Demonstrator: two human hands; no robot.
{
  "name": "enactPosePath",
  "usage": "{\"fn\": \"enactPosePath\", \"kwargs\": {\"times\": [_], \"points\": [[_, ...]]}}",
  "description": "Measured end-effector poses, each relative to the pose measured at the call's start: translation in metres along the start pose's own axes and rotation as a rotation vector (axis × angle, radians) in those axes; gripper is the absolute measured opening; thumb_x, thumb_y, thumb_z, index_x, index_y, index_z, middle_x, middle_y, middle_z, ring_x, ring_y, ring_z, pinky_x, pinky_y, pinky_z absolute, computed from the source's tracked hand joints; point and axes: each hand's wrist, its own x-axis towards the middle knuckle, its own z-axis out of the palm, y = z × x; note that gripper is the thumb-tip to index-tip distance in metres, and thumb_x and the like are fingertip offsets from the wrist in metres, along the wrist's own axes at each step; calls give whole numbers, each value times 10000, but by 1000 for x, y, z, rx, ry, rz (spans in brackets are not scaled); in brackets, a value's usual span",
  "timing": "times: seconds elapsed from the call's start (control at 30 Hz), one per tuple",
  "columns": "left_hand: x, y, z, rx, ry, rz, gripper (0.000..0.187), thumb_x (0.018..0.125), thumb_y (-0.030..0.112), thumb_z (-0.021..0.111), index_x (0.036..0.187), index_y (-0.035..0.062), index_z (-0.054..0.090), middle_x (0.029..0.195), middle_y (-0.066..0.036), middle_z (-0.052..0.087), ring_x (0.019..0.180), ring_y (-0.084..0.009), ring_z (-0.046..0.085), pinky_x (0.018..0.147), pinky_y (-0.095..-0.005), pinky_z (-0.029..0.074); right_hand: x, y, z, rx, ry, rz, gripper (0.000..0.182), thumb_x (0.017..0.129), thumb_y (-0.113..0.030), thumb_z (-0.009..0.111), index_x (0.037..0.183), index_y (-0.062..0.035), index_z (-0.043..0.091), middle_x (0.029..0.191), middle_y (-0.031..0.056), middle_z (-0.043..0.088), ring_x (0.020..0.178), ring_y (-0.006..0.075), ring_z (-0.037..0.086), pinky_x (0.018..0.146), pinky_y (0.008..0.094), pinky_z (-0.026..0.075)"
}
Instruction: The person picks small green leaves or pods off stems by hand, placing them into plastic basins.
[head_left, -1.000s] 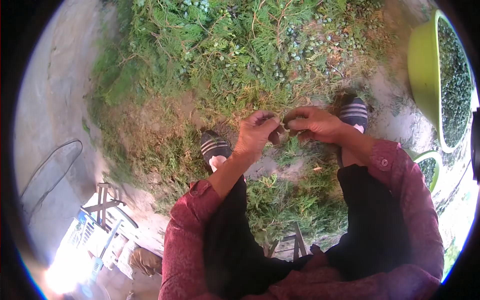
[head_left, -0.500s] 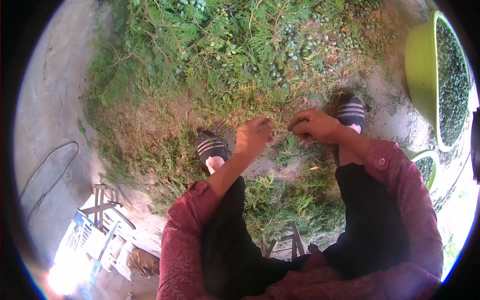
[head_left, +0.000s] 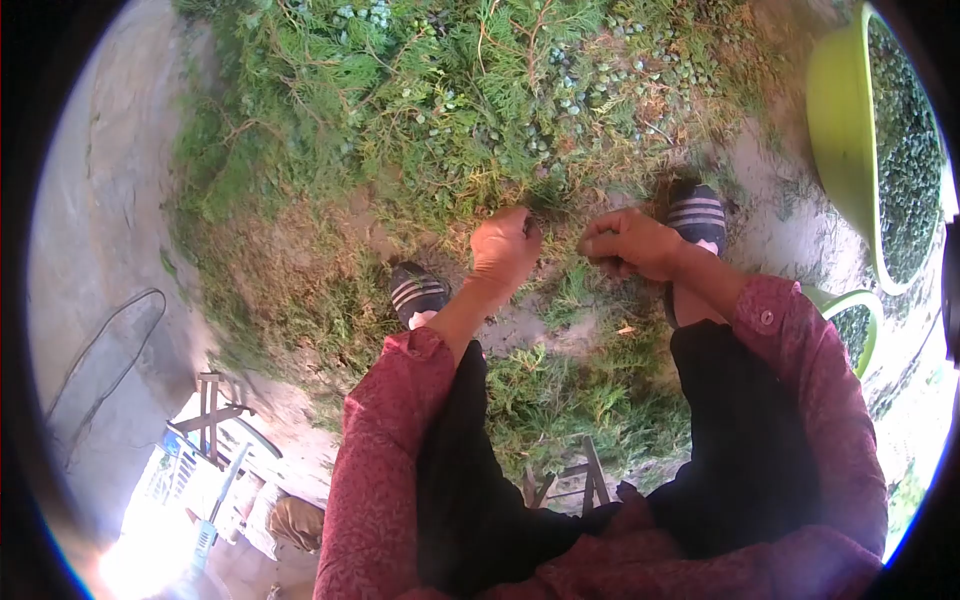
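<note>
My left hand (head_left: 506, 247) is curled closed above the ground between the two striped slippers, close to the left slipper (head_left: 418, 290). A small dark bit shows at its fingertips, too small to name. Facing it across a short gap, my right hand (head_left: 628, 243) has its fingers pinched together beside the right slipper (head_left: 697, 217); whatever it may hold is hidden. Just beyond both hands lies a wide heap of green cypress-like branches (head_left: 450, 110) with pale bluish-green cones.
At the right stands a large lime-green tub (head_left: 838, 130) full of small green pieces, with a smaller green container (head_left: 872, 318) below it. Loose sprigs (head_left: 560, 400) lie between my legs. A wooden stool (head_left: 594, 475), a wire loop (head_left: 125, 335) and a wooden frame (head_left: 208, 415) are also in view.
My left hand has shifted slightly upward and curled more tightly. My right hand has moved up a little, its fingers still bent. The view has shifted slightly.
</note>
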Motion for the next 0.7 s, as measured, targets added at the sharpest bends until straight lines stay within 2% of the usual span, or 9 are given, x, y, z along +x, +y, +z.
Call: {"fn": "enactPosePath", "kwargs": {"times": [0.13,0.2,0.23,0.3,0.37,0.4,0.47,0.53,0.7], "points": [[-12,37,-23,-388,-53,-44,193,701,115,634,874,45,586,692,-91,580,598,-222,572,542,-320,464,6,5,0,299,2,-33,218,847,-228,551,983,-59,562,757,30,570,586,79,523,480,218,429],[-24,58,-26,-540,-103,204,215,712,108,640,913,53,589,700,-75,567,593,-162,555,537,-277,462,12,8,3,358,-37,-27,198,857,-228,537,965,-63,552,761,30,562,574,77,510,462,216,413],[-22,56,-29,-538,-98,205,215,712,108,640,913,53,589,700,-75,567,593,-162,555,537,-277,462,14,9,3,415,-71,-14,182,867,-228,524,947,-66,543,764,31,554,562,75,497,444,214,398],[-23,49,-33,-494,-132,205,242,697,107,647,921,58,571,825,-105,585,681,-188,584,622,-300,486,15,13,2,362,-68,54,166,870,-227,519,906,-66,535,739,23,539,543,72,480,424,201,378],[-11,12,-33,-408,-78,-52,264,696,99,646,946,61,569,846,-124,580,718,-226,584,642,-307,482,14,16,0,314,-65,125,161,873,-226,514,866,-66,528,714,15,525,524,69,463,405,188,357],[-7,-7,-31,-410,-76,-55,264,696,99,646,946,61,569,846,-124,580,718,-226,584,642,-307,482,13,17,-2,296,-80,141,167,869,-230,525,843,-66,521,694,8,511,510,64,451,387,180,332],[2,-32,-31,-153,164,76,248,702,112,633,934,64,561,858,-135,566,729,-275,578,639,-331,482,15,14,-1,271,-98,157,176,865,-235,537,819,-66,515,674,1,497,496,58,438,370,172,307],[6,-34,-28,-70,125,73,253,693,110,640,931,60,569,847,-132,571,740,-279,576,646,-341,476,18,11,4,177,-51,163,231,837,-283,578,887,-58,562,724,-18,517,516,56,448,399,200,354],[5,-32,-31,45,133,61,238,687,127,639,908,70,574,840,-130,561,776,-300,564,640,-378,471,20,6,9,142,-83,128,237,826,-299,592,857,-66,568,694,-26,517,502,53,449,385,198,341]]}}
